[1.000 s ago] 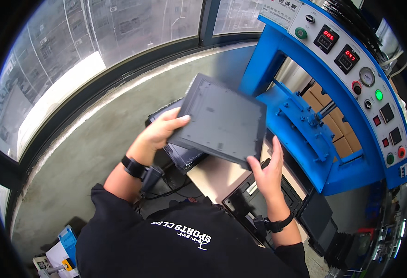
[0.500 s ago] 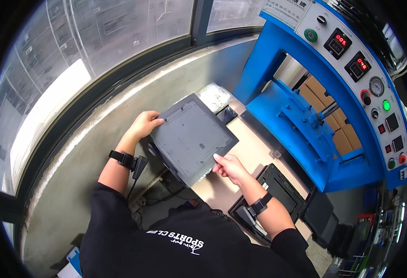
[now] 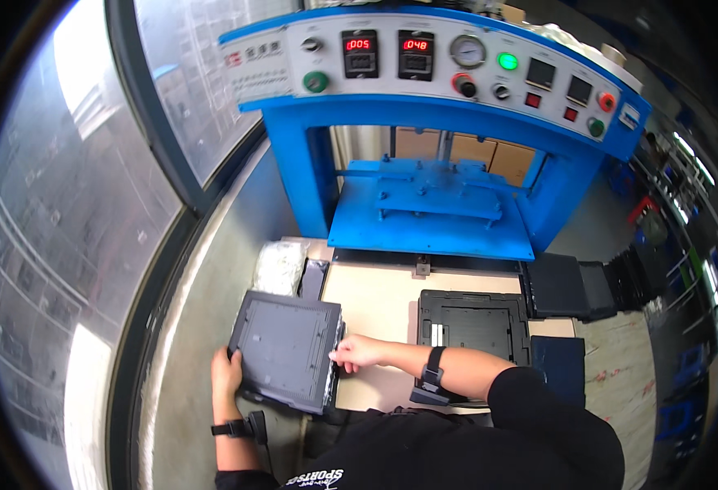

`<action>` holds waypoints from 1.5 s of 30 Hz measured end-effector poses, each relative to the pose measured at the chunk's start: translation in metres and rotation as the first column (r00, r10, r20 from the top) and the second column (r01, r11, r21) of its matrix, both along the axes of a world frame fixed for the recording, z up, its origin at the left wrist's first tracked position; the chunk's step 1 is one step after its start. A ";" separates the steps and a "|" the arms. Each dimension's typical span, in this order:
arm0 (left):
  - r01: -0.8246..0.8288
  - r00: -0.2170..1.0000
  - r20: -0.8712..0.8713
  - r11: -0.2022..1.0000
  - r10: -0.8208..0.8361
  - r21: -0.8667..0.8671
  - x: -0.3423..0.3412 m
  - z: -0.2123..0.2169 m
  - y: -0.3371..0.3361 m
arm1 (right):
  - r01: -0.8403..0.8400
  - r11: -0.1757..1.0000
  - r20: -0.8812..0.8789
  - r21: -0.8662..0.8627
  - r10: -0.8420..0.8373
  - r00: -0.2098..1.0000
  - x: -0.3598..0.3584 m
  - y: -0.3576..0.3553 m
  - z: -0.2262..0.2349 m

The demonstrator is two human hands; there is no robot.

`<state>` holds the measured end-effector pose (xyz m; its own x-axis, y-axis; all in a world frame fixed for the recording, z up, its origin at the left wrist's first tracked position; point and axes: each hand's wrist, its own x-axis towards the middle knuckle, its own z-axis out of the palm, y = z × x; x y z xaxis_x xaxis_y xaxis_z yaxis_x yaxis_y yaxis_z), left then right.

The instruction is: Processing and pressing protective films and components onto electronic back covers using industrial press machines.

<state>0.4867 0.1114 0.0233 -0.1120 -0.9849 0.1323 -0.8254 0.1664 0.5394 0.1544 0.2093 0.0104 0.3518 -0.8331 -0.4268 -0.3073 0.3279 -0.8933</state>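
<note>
A square dark grey plastic panel (image 3: 289,343) with fine moulded lines lies at the left of the table. My left hand (image 3: 227,373) grips its left edge, with the thumb over the top. At the opposite edge my right hand (image 3: 356,353) has its fingers pinched together against the side. A shiny whitish strip (image 3: 331,377) runs along that edge beside the fingertips. Whether the pinch has hold of this strip is too small to make out. What lies beneath the panel is hidden.
A blue press (image 3: 432,204) with a control panel stands across the far side. A black moulded tray (image 3: 473,322) sits right of centre, partly under my right forearm. Beyond the grey panel is a clear plastic bag (image 3: 280,268). Dark panels (image 3: 559,286) lie at the right.
The whole view has turned, so the press now stands straight ahead and the grey panel sits lower left. Both hands remain at the panel's opposite edges.
</note>
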 end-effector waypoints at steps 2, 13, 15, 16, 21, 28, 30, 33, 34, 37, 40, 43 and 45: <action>-0.081 0.995 0.049 0.990 0.087 -0.111 0.000 -0.010 0.005 | -0.013 1.000 -0.018 0.023 0.013 1.000 -0.011 0.018 0.005; 0.411 0.788 -0.455 0.905 -0.414 -0.112 -0.121 0.100 0.059 | 0.625 0.503 -0.141 -0.597 -0.832 0.536 -0.228 0.148 0.030; 0.463 0.778 -0.435 0.882 -0.453 -0.090 -0.130 0.101 0.062 | 0.538 0.396 -0.237 -0.744 -0.909 0.341 -0.275 0.180 0.037; 0.462 0.773 -0.442 0.881 -0.454 -0.097 -0.136 0.102 0.063 | 0.476 0.359 -0.291 -0.803 -0.933 0.212 -0.299 0.195 0.027; 0.532 0.778 -0.364 0.845 -0.512 -0.052 -0.169 0.124 0.083 | 0.739 0.394 -0.651 -0.547 -0.755 -0.080 -0.361 0.269 -0.011; 0.548 0.795 -0.317 0.836 -0.517 0.012 -0.182 0.134 0.118 | 0.565 0.662 -0.770 -0.493 -0.635 0.072 -0.373 0.265 -0.014; 0.521 0.823 -0.301 0.852 -0.482 0.059 -0.176 0.131 0.126 | 0.606 0.699 -0.782 -0.380 -0.593 0.194 -0.374 0.263 -0.005; 0.485 0.840 -0.316 0.872 -0.441 0.073 -0.170 0.127 0.132 | 0.552 0.776 -0.860 -0.305 -0.473 0.190 -0.373 0.258 -0.001; 0.472 0.848 -0.313 0.878 -0.427 0.082 -0.169 0.125 0.135 | 0.543 0.781 -0.863 -0.307 -0.469 0.188 -0.376 0.256 -0.003; 0.464 0.850 -0.325 0.881 -0.414 0.092 -0.168 0.118 0.139 | 0.499 0.781 -0.863 -0.376 -0.491 0.118 -0.376 0.253 -0.008; 0.475 0.849 -0.296 0.877 -0.437 0.071 -0.168 0.113 0.137 | 0.311 0.923 -0.890 -0.225 -0.325 0.320 -0.386 0.252 0.018; 0.486 0.845 -0.290 0.871 -0.450 0.065 -0.178 0.109 0.135 | 0.195 0.871 -0.874 -0.451 -0.475 0.104 -0.388 0.261 0.036; 0.523 0.817 -0.325 0.850 -0.476 0.069 -0.191 0.106 0.132 | 0.149 0.811 -0.824 -0.565 -0.563 -0.061 -0.393 0.270 0.051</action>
<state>0.2961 0.2433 0.1290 -0.5741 -0.8134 0.0936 -0.4560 0.4126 0.7885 -0.2386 0.4797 0.0619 -0.5670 -0.8068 0.1662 -0.8139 0.5797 0.0375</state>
